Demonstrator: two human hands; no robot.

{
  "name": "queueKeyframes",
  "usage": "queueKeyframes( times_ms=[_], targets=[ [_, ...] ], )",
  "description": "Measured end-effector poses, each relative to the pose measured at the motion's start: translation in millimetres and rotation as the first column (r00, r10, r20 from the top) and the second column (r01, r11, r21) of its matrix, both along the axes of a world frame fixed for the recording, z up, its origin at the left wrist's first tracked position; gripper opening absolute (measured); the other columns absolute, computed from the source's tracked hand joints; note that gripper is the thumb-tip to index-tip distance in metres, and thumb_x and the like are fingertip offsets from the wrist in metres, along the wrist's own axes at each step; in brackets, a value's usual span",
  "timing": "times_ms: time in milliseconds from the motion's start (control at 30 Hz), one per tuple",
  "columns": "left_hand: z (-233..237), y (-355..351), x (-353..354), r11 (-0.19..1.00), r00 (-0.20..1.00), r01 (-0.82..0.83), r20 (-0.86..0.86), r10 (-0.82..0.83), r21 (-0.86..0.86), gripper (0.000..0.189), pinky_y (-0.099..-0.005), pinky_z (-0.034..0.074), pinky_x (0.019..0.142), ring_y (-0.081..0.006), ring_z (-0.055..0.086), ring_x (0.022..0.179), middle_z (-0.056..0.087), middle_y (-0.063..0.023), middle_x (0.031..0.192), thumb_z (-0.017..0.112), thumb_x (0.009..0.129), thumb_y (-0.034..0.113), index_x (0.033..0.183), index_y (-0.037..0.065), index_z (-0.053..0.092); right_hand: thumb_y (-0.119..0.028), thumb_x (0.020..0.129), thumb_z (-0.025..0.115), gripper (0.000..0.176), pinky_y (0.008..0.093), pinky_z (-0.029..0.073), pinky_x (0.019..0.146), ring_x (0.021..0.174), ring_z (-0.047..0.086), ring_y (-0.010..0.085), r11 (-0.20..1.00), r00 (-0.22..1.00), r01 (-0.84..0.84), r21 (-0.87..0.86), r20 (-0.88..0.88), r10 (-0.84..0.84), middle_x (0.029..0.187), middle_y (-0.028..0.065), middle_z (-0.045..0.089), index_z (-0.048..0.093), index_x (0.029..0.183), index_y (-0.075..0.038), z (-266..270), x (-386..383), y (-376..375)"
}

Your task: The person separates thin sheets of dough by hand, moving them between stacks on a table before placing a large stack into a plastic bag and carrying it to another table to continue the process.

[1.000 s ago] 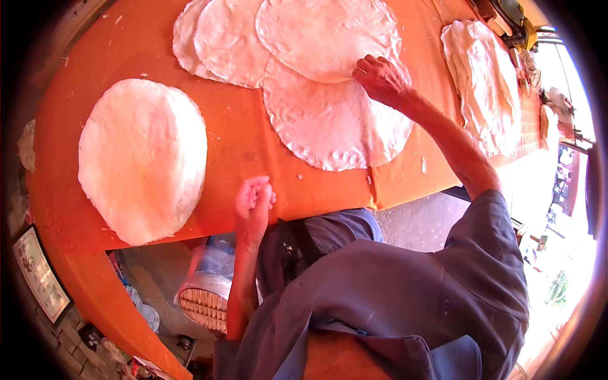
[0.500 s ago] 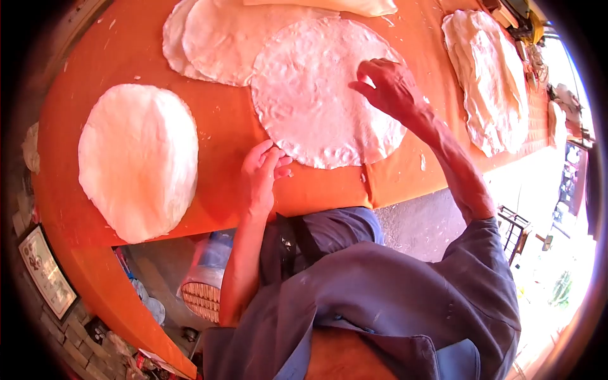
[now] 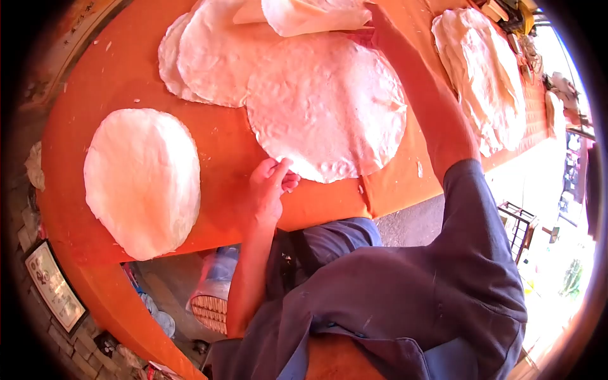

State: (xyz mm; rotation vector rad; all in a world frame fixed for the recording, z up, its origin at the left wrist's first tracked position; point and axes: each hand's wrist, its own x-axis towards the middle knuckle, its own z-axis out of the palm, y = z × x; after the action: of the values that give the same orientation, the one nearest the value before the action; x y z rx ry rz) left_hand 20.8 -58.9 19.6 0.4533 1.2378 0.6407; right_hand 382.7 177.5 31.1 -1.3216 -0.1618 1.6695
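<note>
A large round, thin dough sheet (image 3: 326, 107) lies flat on the orange-covered table (image 3: 221, 190) in front of me. My left hand (image 3: 272, 185) is at its near left edge, thumb and forefinger pinched together on the rim. Beyond it, my right hand (image 3: 372, 25) reaches to the far side, its fingers closed at the right end of another pale sheet (image 3: 310, 16), which is curled up from the surface. The fingertips there are partly hidden. Overlapping on the left of the round sheet are more dough sheets (image 3: 212, 57).
A stack of oval sheets (image 3: 144, 180) lies near the table's left front edge. More wrinkled sheets (image 3: 482, 82) are piled at the right. A framed picture (image 3: 56, 286) stands below left, and a dark wire rack (image 3: 518, 227) is at the right.
My right hand has moved from above the round sheet to the far side and taken hold of the back sheet, which now curls nearer. My left fingers have closed at the rim.
</note>
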Motion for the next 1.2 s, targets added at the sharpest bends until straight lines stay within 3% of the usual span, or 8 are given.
queueKeyframes(
  times_ms=[200, 267, 300, 567, 767, 900, 1100, 1200],
  targets=[
    [-5.0, -3.9, 16.4, 0.995, 0.997, -0.072, 0.038, 0.069, 0.064, 0.011, -0.0243, 0.051, 0.056, -0.0133, 0.064, 0.064, 0.064, -0.0045, 0.079, 0.06, 0.093, 0.018, 0.091, 0.007, 0.059, -0.018, 0.087, 0.061, 0.032, 0.0416, 0.055, 0.076, 0.086, 0.065, 0.0258, 0.492, 0.9, -0.436, 0.754, 0.37, 0.23, 0.101, 0.0109, 0.064, 0.056, 0.114, -0.003, 32.7, 18.0, 38.8],
    [-12.0, -9.6, 11.8, 0.983, 0.979, -0.137, 0.166, 0.116, 0.119, 0.011, -0.0258, 0.052, 0.059, -0.0146, 0.065, 0.071, 0.066, -0.004, 0.085, 0.058, 0.094, 0.018, 0.097, 0.008, 0.06, -0.016, 0.086, 0.061, 0.03, 0.0422, 0.055, 0.07, 0.08, 0.064, 0.024, 0.531, 0.974, -0.22, 0.818, 0.21, 0.079, 0.097, 0.0085, 0.064, 0.056, 0.113, -0.004, 84.1, -5.4, 8.1],
    [-24.2, -9.7, 3.3, 0.978, 0.956, -0.161, 0.268, 0.121, 0.132, 0.012, -0.0273, 0.053, 0.063, -0.0153, 0.066, 0.076, 0.066, -0.0038, 0.09, 0.056, 0.094, 0.018, 0.099, 0.008, 0.06, -0.015, 0.086, 0.061, 0.028, 0.0424, 0.055, 0.065, 0.075, 0.064, 0.0226, 0.654, 0.993, 0.077, 0.753, -0.001, -0.115, 0.094, 0.0068, 0.064, 0.057, 0.112, -0.004, 122.9, -31.6, -26.8],
    [-37.9, -9.4, 3.7, 0.967, 0.855, -0.223, 0.453, 0.253, -0.119, 0.03, -0.039, 0.048, 0.094, -0.0201, 0.06, 0.107, 0.062, -0.0047, 0.12, 0.05, 0.098, 0.024, 0.124, 0.01, 0.054, -0.002, 0.085, 0.056, 0.031, 0.0421, 0.058, 0.077, 0.089, 0.069, 0.0266, 0.998, 0.956, 0.034, -0.052, 0.294, -0.017, 0.1, 0.0136, 0.067, 0.057, 0.116, 0.001, -38.0, 18.3, -230.4],
    [-36.7, -7.8, 1.6, 0.985, 0.9, -0.165, 0.399, 0.173, -0.055, 0.024, -0.0393, 0.049, 0.093, -0.0207, 0.061, 0.106, 0.063, -0.0048, 0.115, 0.049, 0.099, 0.023, 0.117, 0.009, 0.057, 0.0, 0.084, 0.056, 0.032, 0.0374, 0.059, 0.067, 0.078, 0.071, 0.0265, 0.97, 0.918, -0.058, 0.236, 0.394, -0.041, 0.099, 0.0153, 0.069, 0.057, 0.117, 0.0, 43.9, -40.8, -249.8],
    [-41.4, -5.2, -1.4, 0.991, 0.92, -0.132, 0.368, 0.135, -0.032, 0.022, -0.0372, 0.051, 0.087, -0.0198, 0.061, 0.1, 0.064, -0.0052, 0.109, 0.049, 0.098, 0.02, 0.115, 0.009, 0.057, -0.003, 0.084, 0.057, 0.032, 0.0321, 0.057, 0.062, 0.075, 0.068, 0.0199, 0.993, 0.852, -0.017, -0.116, 0.518, 0.075, 0.091, 0.0085, 0.067, 0.059, 0.115, 0.0, -21.6, -12.3, -279.2],
    [-30.1, -1.2, 1.0, 0.99, 0.937, -0.138, 0.32, 0.142, -0.034, 0.026, -0.0353, 0.051, 0.081, -0.0189, 0.062, 0.096, 0.063, -0.0054, 0.108, 0.052, 0.097, 0.019, 0.12, 0.007, 0.054, -0.006, 0.085, 0.06, 0.03, 0.0288, 0.057, 0.062, 0.075, 0.067, 0.015, 0.999, 0.914, 0.016, 0.042, 0.405, -0.031, 0.089, 0.0052, 0.067, 0.061, 0.114, -0.001, 6.0, -29.0, -291.7],
    [-26.5, 3.9, 8.1, 0.823, 0.959, -0.106, -0.162, 0.233, 0.558, 0.04, -0.0311, 0.052, 0.08, -0.0185, 0.062, 0.089, 0.062, -0.0097, 0.101, 0.06, 0.093, 0.026, 0.122, 0.0, 0.053, -0.009, 0.086, 0.061, 0.029, 0.0278, 0.056, 0.062, 0.074, 0.067, 0.0147, 0.998, 0.913, 0.067, 0.007, 0.403, -0.064, 0.088, 0.0045, 0.067, 0.061, 0.114, -0.002, 9.0, -34.5, -296.2]
  ],
)
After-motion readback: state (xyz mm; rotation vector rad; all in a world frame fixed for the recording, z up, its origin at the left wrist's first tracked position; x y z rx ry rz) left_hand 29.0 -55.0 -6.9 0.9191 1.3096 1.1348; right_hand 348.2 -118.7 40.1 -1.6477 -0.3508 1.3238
